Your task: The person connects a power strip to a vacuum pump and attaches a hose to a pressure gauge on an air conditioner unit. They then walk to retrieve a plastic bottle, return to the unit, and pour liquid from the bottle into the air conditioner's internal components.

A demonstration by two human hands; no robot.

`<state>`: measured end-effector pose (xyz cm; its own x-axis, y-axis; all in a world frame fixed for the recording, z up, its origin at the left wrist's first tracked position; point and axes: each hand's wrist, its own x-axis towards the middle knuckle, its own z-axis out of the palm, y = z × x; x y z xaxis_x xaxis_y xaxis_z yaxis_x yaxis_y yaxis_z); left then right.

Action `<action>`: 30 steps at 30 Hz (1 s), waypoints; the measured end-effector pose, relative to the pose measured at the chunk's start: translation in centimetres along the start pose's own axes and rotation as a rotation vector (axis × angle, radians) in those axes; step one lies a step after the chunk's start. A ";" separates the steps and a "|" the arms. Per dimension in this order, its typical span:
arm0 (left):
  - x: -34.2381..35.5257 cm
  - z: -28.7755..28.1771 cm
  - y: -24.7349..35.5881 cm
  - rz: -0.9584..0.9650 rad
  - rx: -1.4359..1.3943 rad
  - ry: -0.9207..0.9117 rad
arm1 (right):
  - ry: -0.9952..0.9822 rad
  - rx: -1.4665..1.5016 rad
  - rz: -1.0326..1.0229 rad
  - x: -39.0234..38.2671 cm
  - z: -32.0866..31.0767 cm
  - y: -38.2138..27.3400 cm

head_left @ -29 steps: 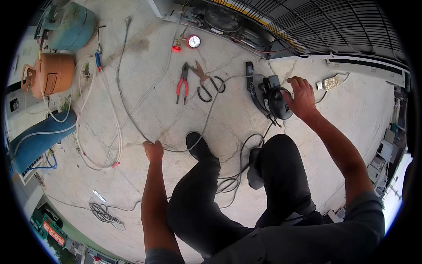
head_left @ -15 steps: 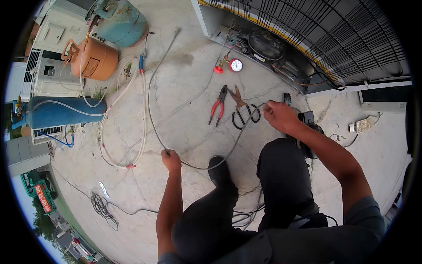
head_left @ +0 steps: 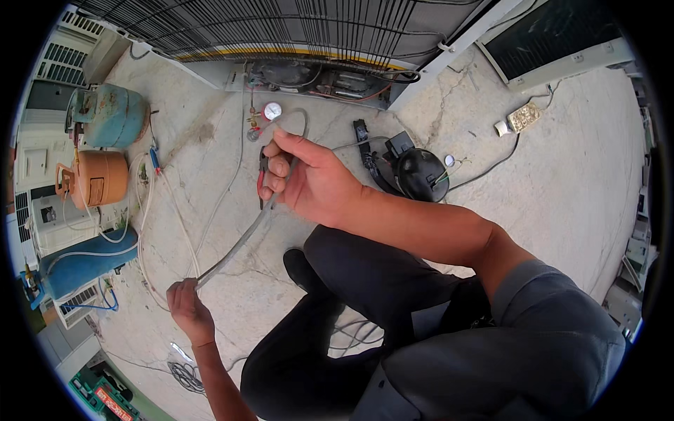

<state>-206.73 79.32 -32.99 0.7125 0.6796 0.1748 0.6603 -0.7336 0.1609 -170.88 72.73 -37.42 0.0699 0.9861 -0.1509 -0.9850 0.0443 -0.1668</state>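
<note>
While both hands hold the grey cord, its middle stretch runs slantwise between them, lifted over the pale concrete floor. With directions taken from the right hand as the centre of a clock, the left hand is between seven and eight o'clock, its fingers closed around the cord where it enters at the top of the fist; whether any of it comes out the other side cannot be told. The right hand grasps the cord too, fingers curled and palm partly turned up, so the cord lies across the inside of the grip, passing between palm and fingers. Beyond that grip, a curved piece of cord arches at twelve o'clock. At nine, just past the fingertips and partly covered by them, are the red-handled pliers. A round gauge lies at eleven o'clock, near the bottom of the fridge. At three sits a black motor, apart from the hand, beside a black strip. Well away at nine stands an orange tank, with a blue-green tank between nine and ten.
</note>
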 end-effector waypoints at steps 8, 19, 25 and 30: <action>11.1 -0.5 3.4 0.096 -0.156 0.044 | 0.552 -0.081 -0.504 -18.2 -1.7 -18.1; 20.1 1.9 18.7 0.368 -0.231 -0.317 | 1.615 -0.359 -0.648 -36.4 -23.4 -36.3; 19.4 4.1 28.3 0.591 -0.441 -0.532 | 1.939 -1.500 -0.158 -43.6 -32.9 -38.1; 14.4 6.4 33.8 0.845 -0.572 -0.626 | 1.894 -1.855 -0.012 -41.8 -31.8 -40.2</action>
<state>-172.64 64.37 -31.23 0.9668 -0.2518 -0.0443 -0.1611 -0.7346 0.6591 -129.19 24.62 -55.41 0.9836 -0.0564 -0.1712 -0.0904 -0.9760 -0.1983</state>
